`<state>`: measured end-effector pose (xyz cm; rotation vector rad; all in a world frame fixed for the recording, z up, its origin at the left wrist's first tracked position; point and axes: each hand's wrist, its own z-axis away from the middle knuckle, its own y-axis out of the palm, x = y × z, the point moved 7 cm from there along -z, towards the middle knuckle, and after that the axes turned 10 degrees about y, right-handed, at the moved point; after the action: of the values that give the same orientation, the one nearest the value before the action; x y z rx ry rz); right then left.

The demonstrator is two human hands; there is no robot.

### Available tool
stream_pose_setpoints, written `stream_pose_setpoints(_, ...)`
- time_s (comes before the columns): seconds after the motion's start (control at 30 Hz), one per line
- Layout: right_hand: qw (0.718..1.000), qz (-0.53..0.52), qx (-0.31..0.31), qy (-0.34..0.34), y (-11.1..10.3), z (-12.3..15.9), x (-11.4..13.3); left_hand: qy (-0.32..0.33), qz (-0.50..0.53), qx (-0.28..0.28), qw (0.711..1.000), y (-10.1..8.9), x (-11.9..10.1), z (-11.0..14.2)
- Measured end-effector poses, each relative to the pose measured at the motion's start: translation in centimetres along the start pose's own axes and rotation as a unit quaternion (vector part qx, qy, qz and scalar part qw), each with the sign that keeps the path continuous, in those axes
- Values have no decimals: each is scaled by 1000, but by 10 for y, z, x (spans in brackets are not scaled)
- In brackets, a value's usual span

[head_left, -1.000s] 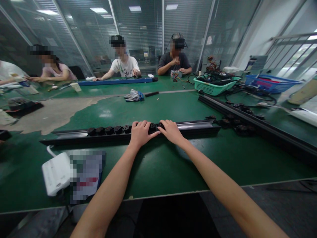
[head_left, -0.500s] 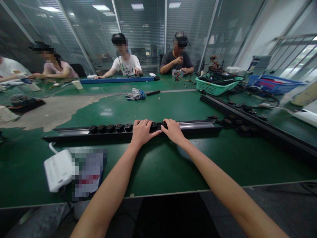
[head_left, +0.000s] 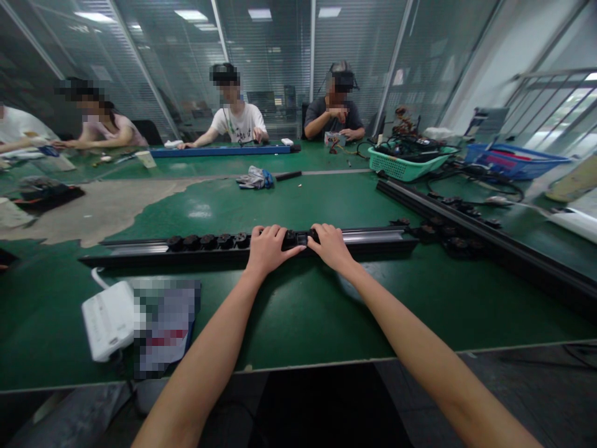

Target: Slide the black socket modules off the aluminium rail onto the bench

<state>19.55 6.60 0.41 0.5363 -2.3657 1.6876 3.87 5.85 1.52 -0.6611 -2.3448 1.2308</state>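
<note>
Both arms stretch forward, the left hand (head_left: pixel 273 251) and right hand (head_left: pixel 330 247) almost meeting, each grip clamped on a black metal rail (head_left: pixel 373 238) with round black fittings (head_left: pixel 224 241), lying along the green counter (head_left: pixel 289 317). Farther off, a co-worker (head_left: pixel 237 115) sits behind a blue rail (head_left: pixel 219 151).

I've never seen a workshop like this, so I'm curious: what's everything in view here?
workbench: one, green, filling the view
long rail: one, black and silver, across the bench ahead
round fittings: a row, black, along that rail
second rail: one, black, at right
far rail: one, blue, far side
basket: one, green, far right, holding cables
crate: one, blue, right
white box: one, white, near left
co-workers: four, far side and left
left hand: one, on the long rail
right hand: one, on the long rail
</note>
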Motion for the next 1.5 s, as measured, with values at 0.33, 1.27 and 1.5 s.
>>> stream_pose_setpoints(0.33, 1000, 1, 9, 15, -4, 0, -9, -3, 1, 1, 1000, -2, 0, -1)
stream_pose_setpoints(1.27, 999, 0, -10, 39, -8, -3, -24, 1, -21, 3, 1000, -2, -2, 0)
stream_pose_setpoints(1.5, 999, 14, -21, 47, -11, -2, -30, 0, -16, -1, 1000, -3, -2, -1)
